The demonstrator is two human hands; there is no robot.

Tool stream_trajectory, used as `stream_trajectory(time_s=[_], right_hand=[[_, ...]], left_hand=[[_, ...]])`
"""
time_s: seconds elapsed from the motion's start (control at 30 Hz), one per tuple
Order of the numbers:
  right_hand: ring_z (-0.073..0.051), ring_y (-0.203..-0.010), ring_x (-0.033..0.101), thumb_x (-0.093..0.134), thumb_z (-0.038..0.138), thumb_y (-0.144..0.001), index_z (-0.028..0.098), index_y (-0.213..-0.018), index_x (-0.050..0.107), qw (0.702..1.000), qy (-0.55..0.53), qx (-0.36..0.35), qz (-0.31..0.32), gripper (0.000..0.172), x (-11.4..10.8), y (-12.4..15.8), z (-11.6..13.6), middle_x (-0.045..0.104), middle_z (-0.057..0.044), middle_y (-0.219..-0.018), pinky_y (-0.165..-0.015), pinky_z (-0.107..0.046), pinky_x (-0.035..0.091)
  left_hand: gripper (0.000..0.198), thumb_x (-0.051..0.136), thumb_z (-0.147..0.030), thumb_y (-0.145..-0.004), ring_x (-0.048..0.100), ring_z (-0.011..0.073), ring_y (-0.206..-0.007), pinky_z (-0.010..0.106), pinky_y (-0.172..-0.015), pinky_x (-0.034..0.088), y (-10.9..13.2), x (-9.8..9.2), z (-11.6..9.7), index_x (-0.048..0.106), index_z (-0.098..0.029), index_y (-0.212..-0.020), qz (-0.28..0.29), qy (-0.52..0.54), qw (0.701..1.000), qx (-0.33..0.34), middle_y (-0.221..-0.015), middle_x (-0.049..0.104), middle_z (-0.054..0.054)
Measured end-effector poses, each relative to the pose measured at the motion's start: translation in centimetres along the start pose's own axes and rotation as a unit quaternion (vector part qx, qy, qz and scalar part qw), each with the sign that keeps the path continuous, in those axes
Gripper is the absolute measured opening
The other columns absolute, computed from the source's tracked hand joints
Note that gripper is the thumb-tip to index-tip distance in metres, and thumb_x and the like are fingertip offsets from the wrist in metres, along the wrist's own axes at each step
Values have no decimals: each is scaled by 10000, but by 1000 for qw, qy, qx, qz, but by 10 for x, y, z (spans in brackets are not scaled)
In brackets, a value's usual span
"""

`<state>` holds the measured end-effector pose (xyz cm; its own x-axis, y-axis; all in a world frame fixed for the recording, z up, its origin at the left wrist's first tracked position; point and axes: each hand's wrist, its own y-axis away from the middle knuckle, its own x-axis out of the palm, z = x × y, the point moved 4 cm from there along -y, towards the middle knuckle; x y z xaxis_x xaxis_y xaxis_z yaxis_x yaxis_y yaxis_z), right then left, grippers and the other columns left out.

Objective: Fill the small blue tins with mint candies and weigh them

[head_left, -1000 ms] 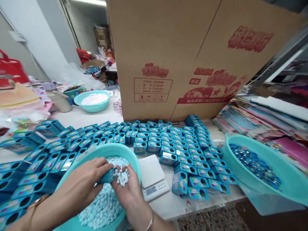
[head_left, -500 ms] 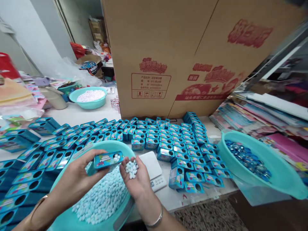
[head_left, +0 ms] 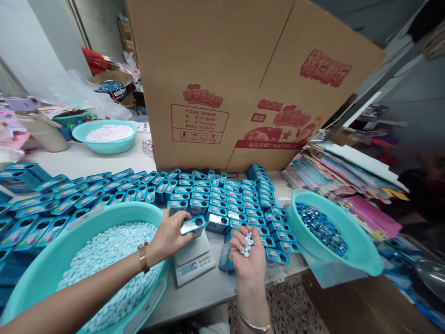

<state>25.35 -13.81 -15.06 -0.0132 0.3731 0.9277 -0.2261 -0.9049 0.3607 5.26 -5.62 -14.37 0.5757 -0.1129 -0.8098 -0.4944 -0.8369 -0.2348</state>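
My left hand [head_left: 170, 234] grips a small blue tin [head_left: 193, 226] at the white digital scale [head_left: 194, 269]; whether the tin rests on the plate or is held just above it, I cannot tell. The scale's display is lit, its digits too blurred to read. To the right, my right hand [head_left: 249, 269] is palm up with fingers curled around a small heap of pale candies [head_left: 248, 242]. Below my left arm stands a large turquoise basin [head_left: 36, 273] of pale blue and white candies [head_left: 104, 255], partly covered by that arm.
Rows of blue tins [head_left: 218, 204] with round holes in their tops line the table. A tall cardboard box [head_left: 208, 55] stands behind them. At right, a turquoise basin [head_left: 363, 253] holds shiny blue pieces. Another basin [head_left: 111, 147] with pinkish-white candies sits at back left.
My left hand has carried the tin from above the candy basin rightward to the scale. My right hand, still cupping candies, has moved right, away from the tin. The view has turned right.
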Motion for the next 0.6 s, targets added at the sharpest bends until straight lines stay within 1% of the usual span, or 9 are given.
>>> stream_trajectory(time_s=[0.07,0.17,0.23,0.3,0.33,0.4,0.47,0.53,0.6], right_hand=[[-51,-442,363,384,274,-943,189,-784,462,1000,1,-4,-2,197,-3,2,5,425,57,-627,-368,-152,267],[-52,-446,356,391,280,-942,192,-780,450,1000,12,-3,-6,194,-5,4,6,411,65,-619,-372,-152,272],[-54,-458,363,398,273,-939,194,-782,448,1000,20,0,-5,183,-6,4,6,403,68,-618,-384,-152,289],[-57,-482,388,410,267,-932,195,-781,447,999,29,-2,-13,171,-8,3,5,406,67,-621,-403,-154,316],[-60,-497,405,419,267,-927,196,-777,445,999,34,-6,-24,168,-10,2,5,410,66,-623,-417,-159,337],[-70,-533,442,441,275,-916,198,-768,444,998,43,-17,-50,167,-13,-1,3,422,64,-624,-456,-175,386],[-79,-569,475,462,283,-907,200,-771,449,996,49,-23,-66,160,-15,-5,1,434,61,-628,-489,-190,420],[-76,-564,474,476,284,-901,200,-787,455,997,49,-18,-57,143,-14,-9,-2,435,63,-629,-479,-183,408],[-65,-522,440,490,278,-894,201,-799,454,998,56,-8,-41,129,-11,-12,-6,423,70,-623,-439,-166,362]], left_hand=[[294,629,-340,-756,627,260,-979,633,-1105,128,2,16,6,556,-196,-1002,21,-31,999,4,-996,676,44],[400,645,-390,-761,516,348,-1211,681,-1080,127,10,19,10,545,-190,-1093,44,-67,997,-2,-1154,647,109],[654,663,-484,-747,377,391,-1333,697,-1075,133,19,1,9,442,-180,-1283,19,-84,996,-10,-1337,537,163],[892,652,-575,-735,309,389,-1375,685,-1093,140,30,-30,7,250,-193,-1434,-43,-85,995,-31,-1449,417,168],[937,637,-605,-735,315,375,-1375,663,-1109,160,37,-49,6,193,-213,-1461,-83,-80,992,-45,-1460,405,147],[902,612,-611,-753,378,342,-1342,598,-1130,243,55,-84,7,184,-269,-1470,-153,-65,982,-88,-1419,457,84],[810,577,-597,-770,424,335,-1307,562,-1124,312,77,-108,12,233,-328,-1453,-199,-58,968,-139,-1366,502,30],[700,533,-586,-780,414,351,-1313,568,-1121,326,103,-118,25,303,-399,-1414,-218,-62,954,-198,-1356,507,-25],[622,510,-577,-778,404,372,-1318,587,-1124,316,129,-116,44,356,-462,-1370,-233,-69,937,-252,-1364,502,-87]])
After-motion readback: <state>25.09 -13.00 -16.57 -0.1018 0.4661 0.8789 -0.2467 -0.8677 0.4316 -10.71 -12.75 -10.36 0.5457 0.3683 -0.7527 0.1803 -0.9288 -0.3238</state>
